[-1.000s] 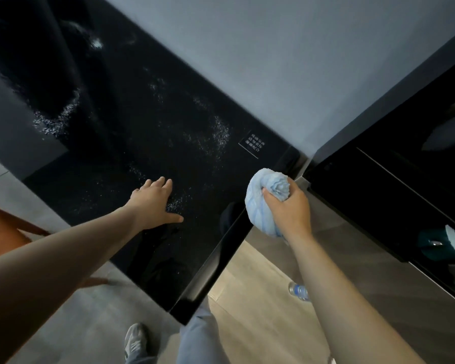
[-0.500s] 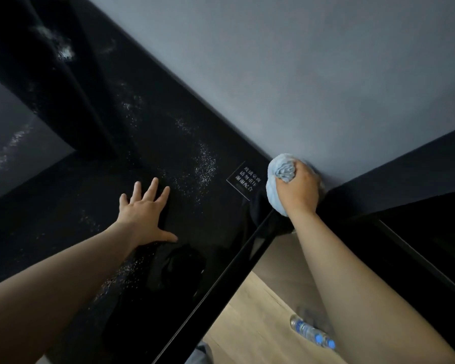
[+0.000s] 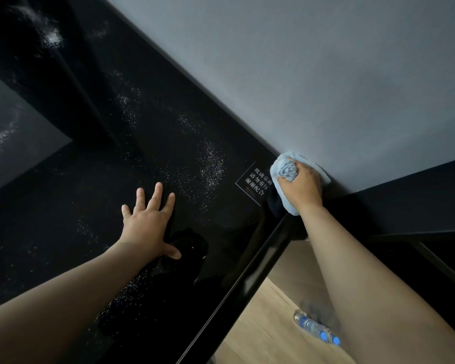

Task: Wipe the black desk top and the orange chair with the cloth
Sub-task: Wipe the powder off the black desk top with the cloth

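At the far right corner of the black bench, seen from the head camera, the right hand grips a bunched light-blue cloth. Its fingers curl round the cloth and press it onto the bench top where it meets the grey wall. The left hand lies flat on the bench, fingers straight and spread, holding nothing. White specks dot the glossy surface beyond it. A label with white characters sits just beside the cloth. Beyond the bench edge, a plastic bottle lies on the wooden floor.
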{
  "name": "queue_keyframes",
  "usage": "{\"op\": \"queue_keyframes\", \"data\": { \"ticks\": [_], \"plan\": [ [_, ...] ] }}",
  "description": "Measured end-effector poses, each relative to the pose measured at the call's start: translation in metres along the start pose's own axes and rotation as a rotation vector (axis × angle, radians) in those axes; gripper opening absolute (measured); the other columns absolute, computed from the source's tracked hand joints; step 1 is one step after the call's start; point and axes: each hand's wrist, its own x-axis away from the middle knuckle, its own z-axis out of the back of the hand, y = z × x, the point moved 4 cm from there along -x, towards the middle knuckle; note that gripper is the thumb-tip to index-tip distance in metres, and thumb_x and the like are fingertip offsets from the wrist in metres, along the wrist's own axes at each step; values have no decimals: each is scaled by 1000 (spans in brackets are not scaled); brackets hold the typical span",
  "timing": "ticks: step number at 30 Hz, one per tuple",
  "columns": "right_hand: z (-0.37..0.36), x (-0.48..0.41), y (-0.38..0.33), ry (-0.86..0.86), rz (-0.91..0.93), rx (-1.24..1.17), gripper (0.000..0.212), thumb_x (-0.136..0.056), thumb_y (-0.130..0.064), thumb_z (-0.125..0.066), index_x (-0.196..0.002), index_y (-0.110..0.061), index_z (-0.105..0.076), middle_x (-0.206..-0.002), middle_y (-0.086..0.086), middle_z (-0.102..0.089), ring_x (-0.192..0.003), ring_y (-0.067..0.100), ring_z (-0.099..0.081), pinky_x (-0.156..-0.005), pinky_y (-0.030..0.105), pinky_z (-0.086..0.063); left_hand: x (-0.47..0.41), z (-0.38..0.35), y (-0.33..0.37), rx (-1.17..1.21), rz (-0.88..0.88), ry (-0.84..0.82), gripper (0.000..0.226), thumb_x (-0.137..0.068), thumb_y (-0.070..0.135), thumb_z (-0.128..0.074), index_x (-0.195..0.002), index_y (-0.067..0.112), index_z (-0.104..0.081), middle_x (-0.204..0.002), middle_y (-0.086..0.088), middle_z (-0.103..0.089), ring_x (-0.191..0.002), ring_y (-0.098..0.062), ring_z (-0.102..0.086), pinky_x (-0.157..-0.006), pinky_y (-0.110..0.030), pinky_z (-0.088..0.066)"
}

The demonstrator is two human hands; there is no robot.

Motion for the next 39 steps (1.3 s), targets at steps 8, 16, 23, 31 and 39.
{"op": "queue_keyframes", "data": {
  "ticks": [8, 16, 23, 31, 39],
  "plan": [
    [-3, 17, -4, 33, 0, -37, 12, -86, -12, -58, -79, -5, -65, -86, 13, -68, -87, 31, -61, -83, 35, -46, 1, 1, 2, -14, -4, -3, 139, -55, 65, -78, -152, 23, 12, -156, -6, 29, -144, -41, 19, -113, -63, -10],
    [-21, 36, 1, 95, 78, -73, 19, -78, -24, -52, -79, -11, -66, -83, 5, -69, -82, 26, -64, -83, 43, -52, 0, 2, 3, -11, -8, -12, 139, -56, 64, -79, -152, 23, 13, -156, -6, 29, -143, -42, 19, -113, -63, -11],
    [-35, 62, -1, 70, 20, -82, 52, -75, -43, -49, -114, -14, -67, -115, 2, -68, -109, 26, -59, -99, 43, -45, 0, 2, 3, -18, -12, -6, 139, -56, 64, -79, -152, 22, 13, -156, -8, 29, -143, -43, 17, -112, -64, -12],
    [-45, 103, -15, 68, 33, -130, 46, -76, -22, -68, -122, -17, -64, -124, 0, -63, -117, 28, -53, -100, 42, -41, 1, 2, 3, -13, -24, 3, 140, -55, 64, -79, -152, 21, 11, -156, -8, 28, -143, -44, 16, -112, -65, -13],
    [-54, 130, -22, 86, 36, -118, 51, -73, -35, -59, -123, -23, -63, -125, -6, -62, -118, 25, -51, -100, 44, -41, 0, 2, 3, -17, -18, -1, 141, -54, 64, -80, -153, 22, 11, -157, -7, 27, -144, -44, 16, -112, -65, -13]
  ]
}}
